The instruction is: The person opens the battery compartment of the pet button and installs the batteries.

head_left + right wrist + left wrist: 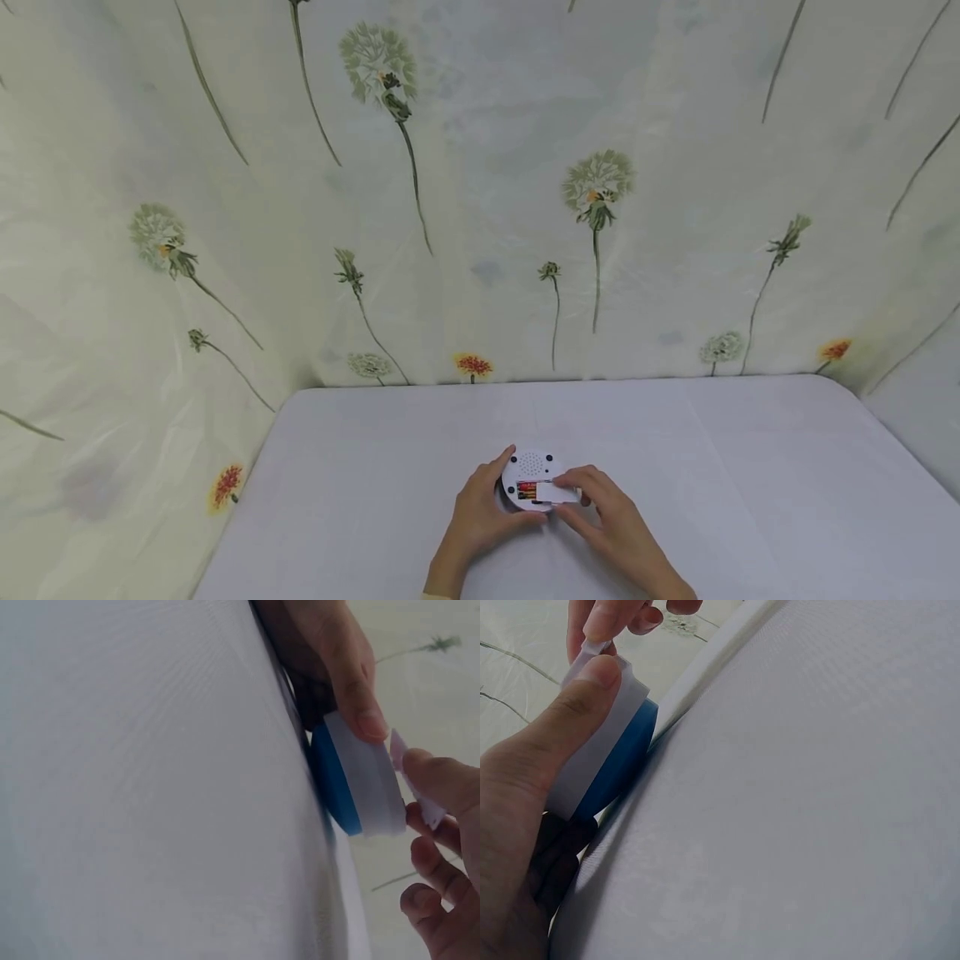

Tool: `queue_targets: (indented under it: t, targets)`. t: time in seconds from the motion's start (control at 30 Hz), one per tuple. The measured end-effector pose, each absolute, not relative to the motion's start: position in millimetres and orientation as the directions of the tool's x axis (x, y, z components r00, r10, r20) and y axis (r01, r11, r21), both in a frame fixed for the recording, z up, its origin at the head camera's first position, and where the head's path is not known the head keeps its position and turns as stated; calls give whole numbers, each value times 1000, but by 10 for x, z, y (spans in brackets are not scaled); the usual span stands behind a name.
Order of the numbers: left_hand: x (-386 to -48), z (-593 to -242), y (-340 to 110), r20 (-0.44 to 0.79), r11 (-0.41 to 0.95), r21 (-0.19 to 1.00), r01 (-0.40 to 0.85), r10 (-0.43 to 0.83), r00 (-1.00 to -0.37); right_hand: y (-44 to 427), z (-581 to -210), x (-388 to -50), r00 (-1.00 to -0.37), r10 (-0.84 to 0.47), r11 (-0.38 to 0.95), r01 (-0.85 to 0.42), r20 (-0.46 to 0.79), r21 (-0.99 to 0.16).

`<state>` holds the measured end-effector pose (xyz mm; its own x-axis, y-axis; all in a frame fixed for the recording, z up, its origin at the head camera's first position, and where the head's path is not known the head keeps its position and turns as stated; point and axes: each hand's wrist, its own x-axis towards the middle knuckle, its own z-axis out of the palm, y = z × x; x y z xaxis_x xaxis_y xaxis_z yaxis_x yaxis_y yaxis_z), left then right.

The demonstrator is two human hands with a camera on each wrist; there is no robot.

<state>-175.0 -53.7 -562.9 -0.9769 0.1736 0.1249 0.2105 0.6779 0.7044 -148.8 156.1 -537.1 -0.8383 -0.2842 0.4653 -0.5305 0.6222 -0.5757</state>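
Observation:
A round white device (531, 463) with a blue side (335, 784) lies face down on the table, its underside up. Speaker holes, small black feet and a battery compartment show on it. Red-and-orange batteries (527, 491) are visible at the compartment's left end. My left hand (480, 510) grips the device from the left, thumb along the near rim and fingers on the far side. Between thumb and fingers, my right hand (613, 515) pinches a white battery cover (553, 492). The cover hangs over the compartment's right part, tilted and partly apart from the device in the right wrist view.
A white cloth covers the table (750, 483). Behind it and at the sides hangs a pale curtain (495, 208) printed with dandelions. The table's far edge (585, 381) meets this curtain.

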Motion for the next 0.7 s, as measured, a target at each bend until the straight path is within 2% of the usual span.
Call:
queue_targets:
  t: [0.37, 0.7]
  targets:
    - [-1761, -5621, -556, 133, 674, 704, 224, 184, -974, 1472, -5417, -1550, -781, -305, 598, -603, 546, -528]
    - [-1758, -5625, -559, 150, 666, 707, 239, 190, -970, 1393, -5420, -1539, -783, -312, 601, -602, 539, -526]
